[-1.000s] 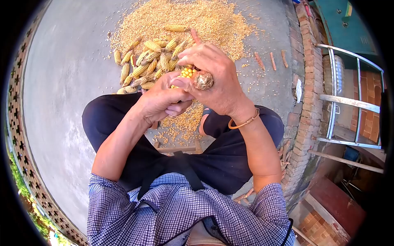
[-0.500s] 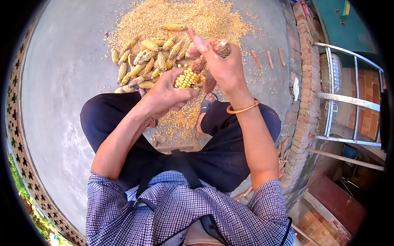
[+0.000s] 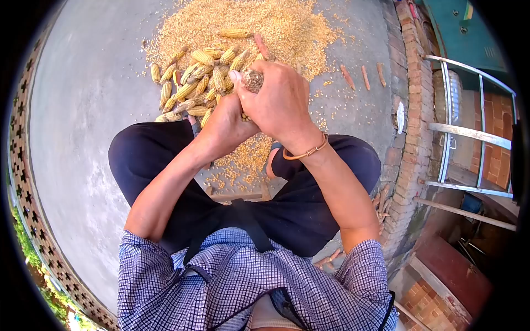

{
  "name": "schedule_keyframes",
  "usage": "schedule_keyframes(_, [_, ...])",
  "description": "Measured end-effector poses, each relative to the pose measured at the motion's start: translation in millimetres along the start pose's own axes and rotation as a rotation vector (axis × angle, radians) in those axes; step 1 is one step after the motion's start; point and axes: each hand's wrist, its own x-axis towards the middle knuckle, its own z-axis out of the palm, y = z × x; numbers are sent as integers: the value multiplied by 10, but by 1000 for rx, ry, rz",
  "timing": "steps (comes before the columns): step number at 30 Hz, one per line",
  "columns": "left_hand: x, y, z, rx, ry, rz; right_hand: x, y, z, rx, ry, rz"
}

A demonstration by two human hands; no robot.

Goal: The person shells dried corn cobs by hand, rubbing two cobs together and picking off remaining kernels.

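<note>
My right hand (image 3: 281, 102) is wrapped round a corn cob (image 3: 253, 80), whose rough brownish end sticks out by the thumb. My left hand (image 3: 227, 122) is closed on a partly shelled ear of corn (image 3: 245, 117); only a sliver of its yellow kernels shows between the palms. Both hands press against each other above my feet, hiding where cob and ear meet. Just beyond them lies a heap of corn ears (image 3: 201, 74), many with kernels still on.
Loose kernels (image 3: 287, 27) spread over the concrete floor behind the heap, with more between my feet. Several bare reddish cobs (image 3: 365, 78) lie to the right. A brick edging (image 3: 411, 127) and a metal rail frame (image 3: 469, 128) stand on the right side.
My right hand has come down and left with the cob, onto the ear in my left hand. The ear, plainly visible before, is now mostly covered.
</note>
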Motion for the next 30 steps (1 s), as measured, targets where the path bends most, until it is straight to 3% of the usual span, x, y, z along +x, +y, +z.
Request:
schedule_keyframes(2, [15, -4, 20, 137, 53, 147, 41, -11, -46, -36, -37, 53])
schedule_keyframes(4, [53, -58, 17, 238, 161, 306, 146, 166, -71, 390, -130, 241])
schedule_keyframes(6, [99, -186, 4, 301, 318, 471, 176, 274, -215, 660, -81, 331])
schedule_keyframes(9, [-52, 245, -119, -341, 39, -109, 208, 370, -378, 817, 42, 398])
schedule_keyframes(13, [-30, 181, -169, -603, -43, -70, 163, 276, -427, 928, -208, 436])
schedule_keyframes(17, [-42, 126, -201, -835, -129, -76, 160, 189, -427, 946, -243, 381])
schedule_keyframes(21, [-62, 236, -184, -964, -116, -207, 135, 202, -388, 1010, -321, 350])
schedule_keyframes(30, [-63, 166, -223, -981, -244, -212, 85, 201, -267, 1070, -283, 360])
